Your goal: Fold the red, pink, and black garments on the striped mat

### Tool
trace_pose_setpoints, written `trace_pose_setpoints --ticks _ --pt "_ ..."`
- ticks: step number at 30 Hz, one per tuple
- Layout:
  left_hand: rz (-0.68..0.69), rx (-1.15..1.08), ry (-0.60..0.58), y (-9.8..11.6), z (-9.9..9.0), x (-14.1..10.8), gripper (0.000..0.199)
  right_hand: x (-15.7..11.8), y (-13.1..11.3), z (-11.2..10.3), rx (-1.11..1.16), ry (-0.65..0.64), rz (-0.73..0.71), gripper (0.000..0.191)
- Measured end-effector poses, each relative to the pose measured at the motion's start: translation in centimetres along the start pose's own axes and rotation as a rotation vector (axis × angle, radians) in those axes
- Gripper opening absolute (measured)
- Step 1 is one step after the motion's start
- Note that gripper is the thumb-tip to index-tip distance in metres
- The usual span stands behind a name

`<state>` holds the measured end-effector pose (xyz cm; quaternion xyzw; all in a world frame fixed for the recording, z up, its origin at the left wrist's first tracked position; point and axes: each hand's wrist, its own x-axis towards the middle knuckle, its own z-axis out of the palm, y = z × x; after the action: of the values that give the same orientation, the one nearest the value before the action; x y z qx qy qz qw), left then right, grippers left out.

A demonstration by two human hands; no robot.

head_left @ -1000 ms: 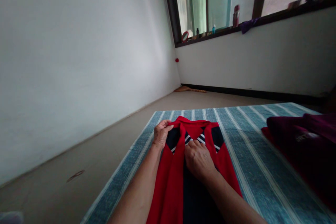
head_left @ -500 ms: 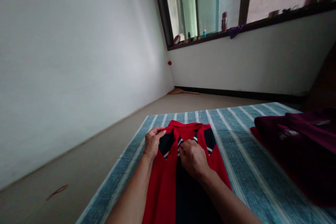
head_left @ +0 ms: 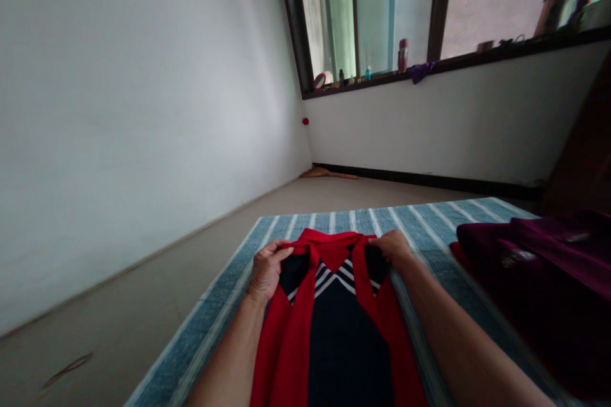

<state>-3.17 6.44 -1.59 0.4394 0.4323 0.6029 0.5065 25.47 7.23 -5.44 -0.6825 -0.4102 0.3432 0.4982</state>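
Observation:
A red and navy garment with white stripes near its collar lies lengthwise on a blue striped cloth. My left hand pinches the garment's upper left shoulder edge between thumb and fingers. On the opposite shoulder, my right hand has its fingers closed on the red edge beside the collar. The garment's sleeves lie folded inward over its body, and its lower end runs out of the frame.
Folded dark purple and red clothes lie on the right of the cloth. A broom rests on the floor by the far wall. Bottles and a small mirror stand on the windowsill. A thin loop lies on the left floor.
My right hand has moved from the garment's middle, below the collar, out to its right shoulder edge. The striped chest now shows. My left hand still holds the left shoulder.

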Motion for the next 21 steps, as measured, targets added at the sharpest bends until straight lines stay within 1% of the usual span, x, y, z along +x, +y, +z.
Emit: trace_pose_setpoints --ticks 2,4,6,8,11,14,21 --pt "-0.01 -0.01 0.006 0.0 0.1 -0.1 0.032 0.5 -0.1 0.5 0.022 -0.061 0.059 0.023" --pt "-0.015 -0.023 0.01 0.0 0.1 -0.2 0.033 0.4 -0.1 0.8 0.053 -0.109 0.092 0.02" --pt "-0.008 -0.033 0.016 -0.1 0.1 -0.2 0.033 -0.2 -0.1 0.9 0.118 -0.144 0.078 0.015" --pt "0.006 -0.044 0.018 -0.2 0.0 -0.1 0.032 -1.0 0.1 0.8 0.212 -0.168 0.032 0.013" --pt "0.019 -0.063 0.011 -0.3 -0.2 -0.2 0.031 -2.0 0.4 0.4 0.358 -0.201 -0.022 0.021" --pt "0.023 -0.079 0.004 -0.4 -0.4 -0.3 0.031 -2.6 0.7 -0.1 0.464 -0.237 -0.035 0.029" --pt "0.022 -0.098 -0.009 -0.5 -0.7 -0.4 0.03 -2.8 0.9 -0.4 0.577 -0.289 -0.028 0.034"
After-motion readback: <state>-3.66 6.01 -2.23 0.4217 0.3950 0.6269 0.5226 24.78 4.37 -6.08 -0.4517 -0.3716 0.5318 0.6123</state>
